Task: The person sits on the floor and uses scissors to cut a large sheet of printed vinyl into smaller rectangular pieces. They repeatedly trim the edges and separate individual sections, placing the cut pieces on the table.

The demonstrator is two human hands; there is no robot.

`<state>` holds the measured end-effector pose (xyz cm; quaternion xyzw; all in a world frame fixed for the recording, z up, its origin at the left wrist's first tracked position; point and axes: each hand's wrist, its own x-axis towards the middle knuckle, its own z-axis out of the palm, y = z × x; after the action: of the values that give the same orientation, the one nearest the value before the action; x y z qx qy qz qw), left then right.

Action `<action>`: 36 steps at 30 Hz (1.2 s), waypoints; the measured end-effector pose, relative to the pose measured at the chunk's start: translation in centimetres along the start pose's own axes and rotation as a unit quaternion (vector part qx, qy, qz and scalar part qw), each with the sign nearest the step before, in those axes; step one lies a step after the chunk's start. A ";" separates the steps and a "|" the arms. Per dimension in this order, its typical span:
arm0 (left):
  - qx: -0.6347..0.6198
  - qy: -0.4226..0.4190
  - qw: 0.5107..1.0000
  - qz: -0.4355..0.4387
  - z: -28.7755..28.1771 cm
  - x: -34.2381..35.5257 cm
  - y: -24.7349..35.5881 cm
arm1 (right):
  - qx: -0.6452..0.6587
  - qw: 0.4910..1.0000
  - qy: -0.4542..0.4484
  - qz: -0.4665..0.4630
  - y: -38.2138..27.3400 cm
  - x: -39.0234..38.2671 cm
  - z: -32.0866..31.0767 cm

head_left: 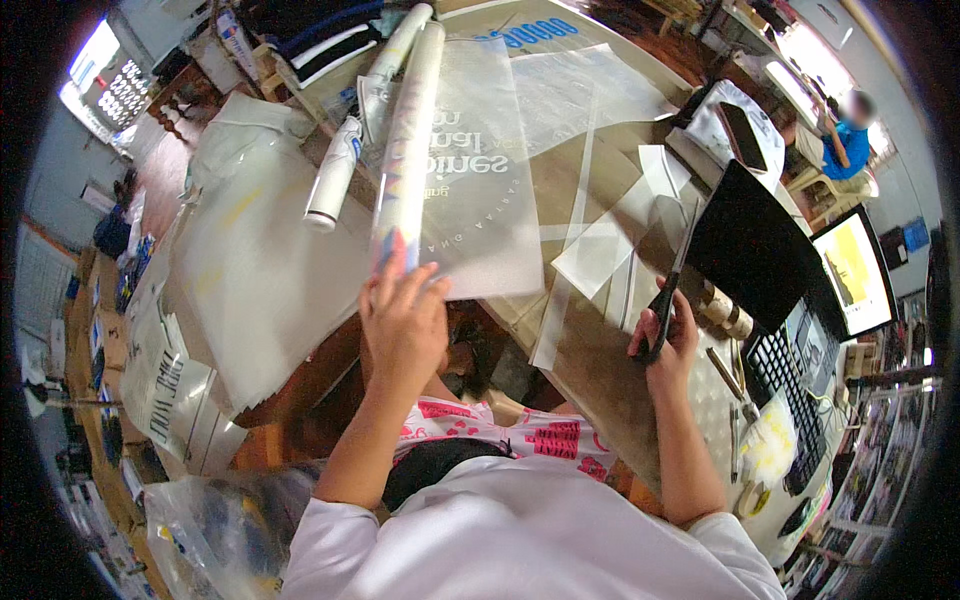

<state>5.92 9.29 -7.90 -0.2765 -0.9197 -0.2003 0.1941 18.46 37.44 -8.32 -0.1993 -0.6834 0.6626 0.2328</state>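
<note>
a white short-sleeved shirt (540,530) is worn with pink-and-white printed bottoms (548,440).

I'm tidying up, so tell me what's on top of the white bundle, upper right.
On the white bundle lies a dark, flat, phone-like object. The surface beneath it and the bundle's inside are hidden.
</note>
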 end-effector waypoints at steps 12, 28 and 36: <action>-0.081 0.054 0.995 -0.037 -0.3 -2.7 2.3 | 0.055 0.986 -0.154 0.042 -5.0 1.2 7.5; 0.029 0.046 0.985 -0.166 -1.9 -3.7 -3.7 | 0.031 0.987 0.087 -0.135 -9.5 6.6 4.0; -0.060 -0.029 0.998 0.019 -0.3 -1.9 -0.3 | -0.134 0.980 0.147 -0.018 -4.3 6.4 -4.5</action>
<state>7.31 8.11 -8.59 -0.3108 -0.9059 -0.2429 0.1541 16.00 44.66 -3.62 -0.3114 -0.7278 0.5244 0.3137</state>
